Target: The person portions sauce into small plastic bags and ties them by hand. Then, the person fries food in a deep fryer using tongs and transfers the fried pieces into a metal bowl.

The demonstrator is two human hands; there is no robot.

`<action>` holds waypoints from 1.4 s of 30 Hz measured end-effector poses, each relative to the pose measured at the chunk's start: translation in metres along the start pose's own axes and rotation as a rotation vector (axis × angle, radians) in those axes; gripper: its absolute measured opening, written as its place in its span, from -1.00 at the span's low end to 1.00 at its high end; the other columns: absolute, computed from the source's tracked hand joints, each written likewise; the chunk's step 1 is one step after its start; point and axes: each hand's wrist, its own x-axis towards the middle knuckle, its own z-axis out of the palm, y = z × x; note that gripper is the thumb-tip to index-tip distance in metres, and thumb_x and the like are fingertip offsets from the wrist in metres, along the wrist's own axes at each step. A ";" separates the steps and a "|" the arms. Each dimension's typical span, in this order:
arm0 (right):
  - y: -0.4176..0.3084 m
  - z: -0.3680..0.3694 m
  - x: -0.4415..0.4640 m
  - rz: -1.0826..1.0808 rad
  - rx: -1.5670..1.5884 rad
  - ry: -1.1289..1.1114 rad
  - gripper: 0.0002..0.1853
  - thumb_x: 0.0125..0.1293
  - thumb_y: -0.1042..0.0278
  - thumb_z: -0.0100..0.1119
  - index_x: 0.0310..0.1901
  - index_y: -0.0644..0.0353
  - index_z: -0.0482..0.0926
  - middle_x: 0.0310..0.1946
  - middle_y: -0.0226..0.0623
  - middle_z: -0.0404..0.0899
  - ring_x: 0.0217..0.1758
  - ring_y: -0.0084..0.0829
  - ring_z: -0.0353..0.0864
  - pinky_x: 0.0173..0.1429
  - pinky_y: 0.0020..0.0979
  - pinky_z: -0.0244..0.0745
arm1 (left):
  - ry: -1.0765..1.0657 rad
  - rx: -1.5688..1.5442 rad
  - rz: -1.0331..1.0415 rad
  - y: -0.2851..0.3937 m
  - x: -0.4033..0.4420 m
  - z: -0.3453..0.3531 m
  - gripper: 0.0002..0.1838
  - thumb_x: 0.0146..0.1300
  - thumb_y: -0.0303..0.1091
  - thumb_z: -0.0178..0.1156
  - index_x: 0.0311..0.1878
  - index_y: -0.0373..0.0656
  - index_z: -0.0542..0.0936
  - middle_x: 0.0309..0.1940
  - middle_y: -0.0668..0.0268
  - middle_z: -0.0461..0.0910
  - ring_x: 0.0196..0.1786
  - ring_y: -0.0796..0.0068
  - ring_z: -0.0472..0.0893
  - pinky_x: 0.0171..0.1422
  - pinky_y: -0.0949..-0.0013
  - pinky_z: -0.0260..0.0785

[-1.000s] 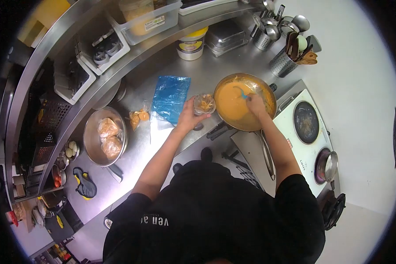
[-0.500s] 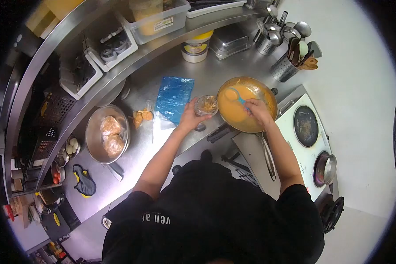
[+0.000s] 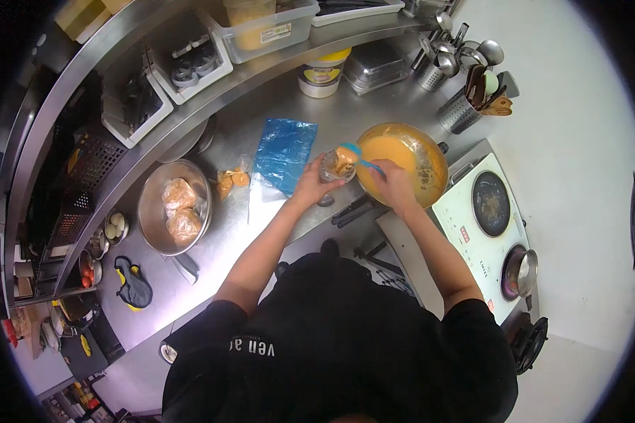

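Note:
My left hand [image 3: 312, 185] is wrapped round a small clear container [image 3: 335, 169] with some orange-brown food inside; whether it is a cup or a bag-lined cup I cannot tell. In my right hand [image 3: 395, 185] is a blue ladle [image 3: 370, 166], its bowl tilted over the container's mouth with orange sauce in it. Just to the right sits a wide pan [image 3: 439, 168] of orange sauce [image 3: 388, 149]. Left of the container lies a blue plastic bag [image 3: 285, 151] on the steel counter. Small tied bags of orange food [image 3: 233, 180] lie farther left.
A steel bowl [image 3: 145, 213] holds two filled plastic bags, with a knife [image 3: 183, 270] near it. A white two-plate cooker [image 3: 466, 211] stands at right. Utensil holders [image 3: 461, 113] and a yellow-lidded tub [image 3: 322, 76] stand at the back, below a curved-looking shelf [image 3: 212, 90].
My right hand has lifted the blue ladle from the sauce in the pan and moved it left over the container. My left hand still holds the container, now tilted.

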 end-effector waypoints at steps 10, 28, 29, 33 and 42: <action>0.021 0.004 -0.002 0.601 0.563 -0.225 -0.77 0.28 0.33 0.22 -0.12 0.29 0.62 -0.48 -0.27 0.62 -0.46 -0.54 0.57 -0.34 -0.43 0.48 | 0.011 0.063 0.031 -0.009 0.005 0.003 0.14 -0.18 0.14 0.51 0.42 -0.18 0.19 0.27 -0.12 0.32 0.26 0.03 0.43 0.27 0.19 0.35; 0.007 0.007 -0.005 0.271 0.183 -0.100 -0.82 0.28 0.41 0.17 -0.16 0.30 0.63 -0.37 -0.15 0.63 -0.32 -0.30 0.64 -0.22 -0.32 0.52 | 0.089 0.098 0.119 -0.023 0.015 0.009 0.16 -0.23 0.07 0.56 0.42 -0.21 0.19 0.23 -0.08 0.37 0.00 0.19 0.60 0.02 0.29 0.50; 0.010 0.007 -0.004 0.480 0.316 -0.182 -0.82 0.30 0.41 0.15 -0.15 0.29 0.63 -0.40 -0.21 0.63 -0.37 -0.42 0.62 -0.26 -0.38 0.52 | 0.089 0.099 0.120 -0.026 0.017 0.010 0.16 -0.23 0.07 0.56 0.42 -0.21 0.19 0.23 -0.08 0.37 0.00 0.19 0.60 0.02 0.29 0.50; 0.027 0.003 -0.007 0.722 0.824 -0.223 -0.78 0.31 0.38 0.16 -0.08 0.27 0.61 -0.41 -0.34 0.61 -0.39 -0.60 0.55 -0.29 -0.50 0.49 | 0.042 -0.182 -0.073 -0.015 0.016 0.001 -0.09 0.11 0.05 0.36 0.41 -0.23 0.20 0.16 -0.02 0.44 -0.23 0.33 0.62 -0.20 0.35 0.54; 0.062 -0.019 -0.029 0.698 0.160 -0.306 -0.67 0.21 0.48 0.07 0.03 0.28 0.56 -0.36 -0.27 0.58 -0.35 -0.59 0.53 -0.30 -0.53 0.44 | 0.049 -0.590 -0.358 -0.031 0.036 0.001 -0.65 0.41 -0.28 0.06 0.13 -0.31 0.46 -0.24 0.24 0.58 -0.38 0.51 0.55 -0.34 0.43 0.57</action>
